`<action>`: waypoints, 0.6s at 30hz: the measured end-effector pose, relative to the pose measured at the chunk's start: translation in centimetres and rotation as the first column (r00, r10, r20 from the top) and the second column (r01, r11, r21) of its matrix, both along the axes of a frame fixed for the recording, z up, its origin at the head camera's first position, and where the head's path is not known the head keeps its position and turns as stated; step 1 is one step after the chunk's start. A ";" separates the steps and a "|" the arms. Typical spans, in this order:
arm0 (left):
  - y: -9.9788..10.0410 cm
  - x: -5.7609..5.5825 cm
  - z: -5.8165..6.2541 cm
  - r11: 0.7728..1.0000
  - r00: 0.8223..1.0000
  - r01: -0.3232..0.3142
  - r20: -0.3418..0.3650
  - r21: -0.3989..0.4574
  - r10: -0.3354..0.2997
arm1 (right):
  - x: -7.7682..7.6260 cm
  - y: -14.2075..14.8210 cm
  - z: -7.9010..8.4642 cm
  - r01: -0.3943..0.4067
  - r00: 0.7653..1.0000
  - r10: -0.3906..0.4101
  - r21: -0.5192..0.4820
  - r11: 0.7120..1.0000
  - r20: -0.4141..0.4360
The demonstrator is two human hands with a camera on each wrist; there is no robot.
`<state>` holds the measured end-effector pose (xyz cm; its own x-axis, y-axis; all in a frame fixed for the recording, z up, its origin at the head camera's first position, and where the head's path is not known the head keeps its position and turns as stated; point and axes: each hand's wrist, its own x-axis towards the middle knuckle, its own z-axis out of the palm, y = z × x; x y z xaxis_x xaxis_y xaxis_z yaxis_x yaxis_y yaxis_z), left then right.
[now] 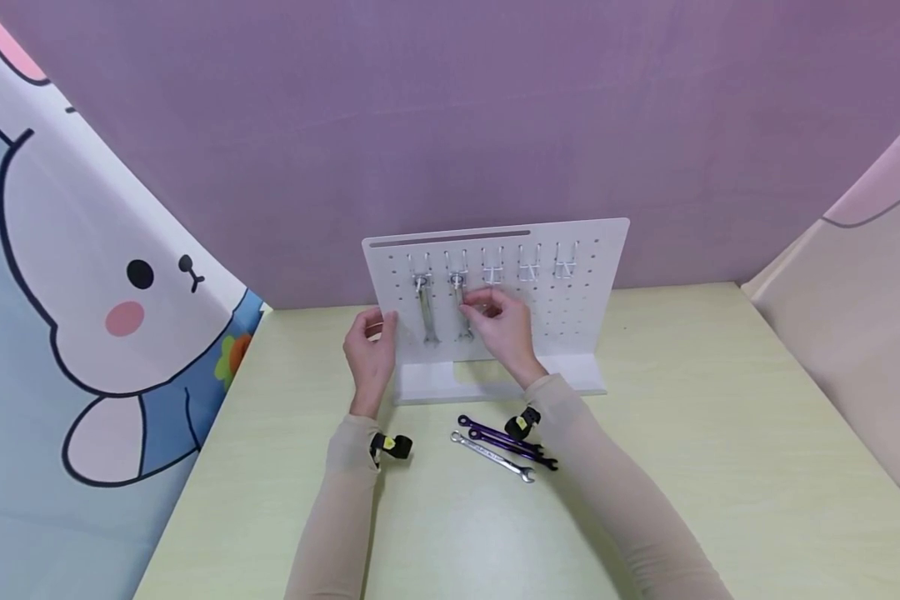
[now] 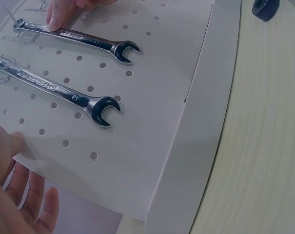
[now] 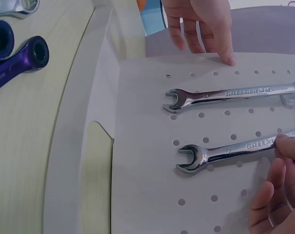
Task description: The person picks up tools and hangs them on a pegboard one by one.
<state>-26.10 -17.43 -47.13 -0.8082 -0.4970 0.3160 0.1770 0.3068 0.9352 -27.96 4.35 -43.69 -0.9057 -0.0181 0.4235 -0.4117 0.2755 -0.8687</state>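
A white pegboard point(image 1: 607, 242) stands on the table with a row of wire hooks near its top. My left hand point(image 1: 371, 358) holds its left edge, thumb on the front face and fingers behind. My right hand point(image 1: 504, 329) pinches the shaft of a silver combination wrench point(image 3: 218, 154), whose ring end is at the second hook from the left. Its open end points down along the board. Another silver wrench point(image 2: 54, 88) hangs from the leftmost hook, untouched by either hand. The three hooks point(image 1: 528, 271) to the right carry nothing.
In front of the pegboard's base point(image 1: 427, 385), a silver wrench point(image 1: 491, 455) and two purple wrenches point(image 1: 498, 432) lie close together on the pale wooden table point(image 1: 720, 433). A purple cloth point(image 1: 495, 108) rises behind the board, and a cartoon-printed cloth point(image 1: 82, 292) stands at left.
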 end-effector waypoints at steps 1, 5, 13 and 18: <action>0.0 0.0 0.0 1.000 1.000 0.001 0.000 0.000 -0.001 | 0.0 0.0 0.0 0.001 1.000 -0.001 0.003 1.000 0.000; 0.0 0.0 0.0 1.000 1.000 0.003 0.010 -0.003 -0.003 | 0.0 0.1 -0.2 0.010 1.000 -0.010 0.011 1.000 0.001; 0.0 0.1 0.1 1.000 1.000 0.006 0.001 -0.007 -0.006 | -0.1 0.2 -0.1 0.006 1.000 -0.006 0.013 1.000 -0.009; 0.1 0.1 0.1 1.000 1.000 0.006 0.006 -0.011 -0.006 | 0.0 0.4 -0.1 -0.002 1.000 0.002 0.011 1.000 -0.004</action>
<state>-26.00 -17.37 -47.04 -0.8129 -0.4887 0.3167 0.1732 0.3163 0.9327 -27.95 4.72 -43.81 -0.9039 -0.0243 0.4270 -0.4157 0.2842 -0.8640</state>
